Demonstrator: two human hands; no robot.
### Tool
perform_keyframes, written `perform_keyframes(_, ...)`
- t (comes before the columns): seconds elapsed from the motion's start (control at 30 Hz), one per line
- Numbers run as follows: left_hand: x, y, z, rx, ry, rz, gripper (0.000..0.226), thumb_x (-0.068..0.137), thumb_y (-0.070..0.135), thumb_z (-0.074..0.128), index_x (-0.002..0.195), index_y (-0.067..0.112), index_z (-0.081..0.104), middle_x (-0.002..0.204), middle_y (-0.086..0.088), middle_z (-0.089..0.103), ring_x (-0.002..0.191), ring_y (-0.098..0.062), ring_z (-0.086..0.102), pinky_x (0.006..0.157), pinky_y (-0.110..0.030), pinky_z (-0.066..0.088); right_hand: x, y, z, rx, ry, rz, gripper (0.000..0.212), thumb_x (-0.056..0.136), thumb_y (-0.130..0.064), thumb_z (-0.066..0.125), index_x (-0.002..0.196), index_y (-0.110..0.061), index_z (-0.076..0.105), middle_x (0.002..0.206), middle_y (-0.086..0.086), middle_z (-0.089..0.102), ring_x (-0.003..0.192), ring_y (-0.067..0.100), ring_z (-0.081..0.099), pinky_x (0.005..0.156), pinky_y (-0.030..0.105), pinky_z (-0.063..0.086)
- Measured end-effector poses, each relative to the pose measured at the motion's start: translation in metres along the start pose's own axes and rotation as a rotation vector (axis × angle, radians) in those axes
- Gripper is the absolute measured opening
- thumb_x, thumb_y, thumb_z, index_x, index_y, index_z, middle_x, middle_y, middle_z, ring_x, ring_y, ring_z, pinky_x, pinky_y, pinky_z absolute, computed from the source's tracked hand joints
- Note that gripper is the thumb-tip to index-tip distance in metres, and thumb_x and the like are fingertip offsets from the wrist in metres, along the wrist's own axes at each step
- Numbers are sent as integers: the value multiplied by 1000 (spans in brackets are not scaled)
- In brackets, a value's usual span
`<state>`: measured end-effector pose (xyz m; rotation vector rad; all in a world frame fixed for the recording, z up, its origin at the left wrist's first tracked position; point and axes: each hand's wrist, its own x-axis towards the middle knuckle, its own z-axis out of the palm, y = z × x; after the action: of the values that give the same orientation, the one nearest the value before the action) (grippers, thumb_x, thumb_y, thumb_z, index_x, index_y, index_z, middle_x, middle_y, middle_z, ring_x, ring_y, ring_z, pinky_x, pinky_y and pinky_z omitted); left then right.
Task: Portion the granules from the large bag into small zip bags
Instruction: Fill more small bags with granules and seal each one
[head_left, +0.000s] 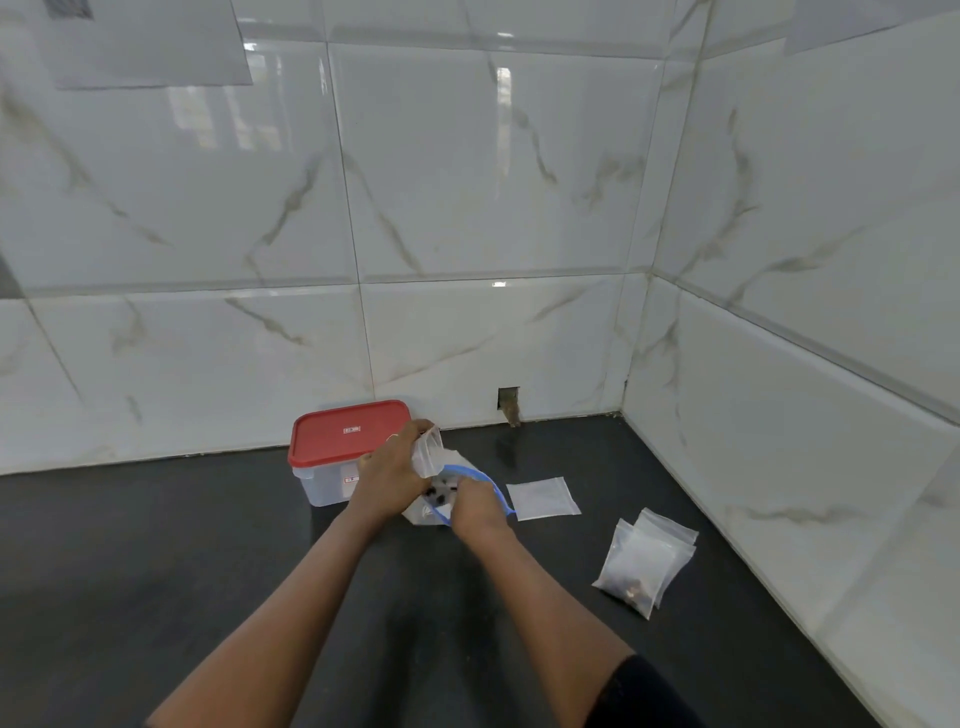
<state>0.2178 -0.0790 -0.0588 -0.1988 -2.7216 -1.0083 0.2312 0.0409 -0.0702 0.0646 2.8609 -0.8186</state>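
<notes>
Granules (440, 496) lie in the large bag (421, 512) on the table (208, 545); my left grip (389, 478) clutches a small zip bag (428, 449) just above, my right grip (475, 501) dips inside, fingers hidden, so closed or not I cannot tell. If that floppy mouth sags, granules scatter.

On the dark surface (208, 545), the left hand (392, 475) grips a small zip bag (428, 451) above the large bag (470, 474) with its blue zip rim. The right hand (475, 503) sits at that bag's mouth, fingers hidden. Dark granules (440, 494) show inside. A red-lidded container (345, 436) stands behind, an empty flat bag (543, 498) and filled bags (641, 561) lie to the right.
</notes>
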Motion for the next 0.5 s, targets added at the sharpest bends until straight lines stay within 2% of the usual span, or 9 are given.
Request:
perform_keyframes(0.1, 3, -1, 3, -91, 14, -24, 54, 76, 8, 66, 125, 19, 47, 111, 3, 58, 96, -15, 52, 74, -26, 35, 1, 2, -2, 37, 52, 0, 32, 96, -1, 41, 124, 0, 56, 125, 14, 59, 115, 22, 58, 78, 23, 43)
perform_keyframes(0.13, 3, -2, 2, -102, 28, -24, 54, 75, 7, 66, 125, 17, 47, 108, 4, 57, 94, -15, 51, 75, -27, 36, 4, 1, -2, 57, 65, -5, 32, 97, -1, 41, 124, 0, 56, 125, 14, 59, 115, 22, 58, 78, 23, 43)
perform_keyframes(0.23, 4, -4, 2, -107, -4, -22, 53, 73, 4, 65, 122, 16, 47, 101, 5, 55, 90, -18, 51, 72, -28, 37, 6, -1, -3, 78, 89, 8, 31, 97, -3, 43, 126, 0, 55, 127, 14, 59, 116, 22, 57, 90, 25, 46)
perform_keyframes(0.3, 5, -6, 3, -99, -61, -27, 58, 71, 4, 67, 123, 19, 47, 102, 4, 56, 93, -20, 54, 72, -28, 39, 11, -2, -1, 98, 67, 25, 31, 97, -2, 42, 125, 1, 56, 127, 15, 59, 118, 22, 56, 92, 25, 44)
perform_keyframes(0.43, 5, -11, 6, -95, -117, -38, 59, 71, 16, 72, 124, 24, 47, 109, 7, 57, 101, -19, 55, 84, -32, 45, 15, -5, 5, 125, 3, 44, 32, 99, -8, 39, 127, 1, 53, 131, 14, 56, 122, 24, 53, 98, 28, 41)
perform_keyframes(0.5, 4, -11, 7, -121, -101, -36, 55, 73, 23, 74, 122, 23, 48, 108, 7, 57, 99, -17, 56, 85, -30, 45, 13, -6, 10, 170, -3, 48, 32, 100, -14, 39, 127, -4, 54, 130, 12, 56, 120, 23, 53, 97, 28, 42)
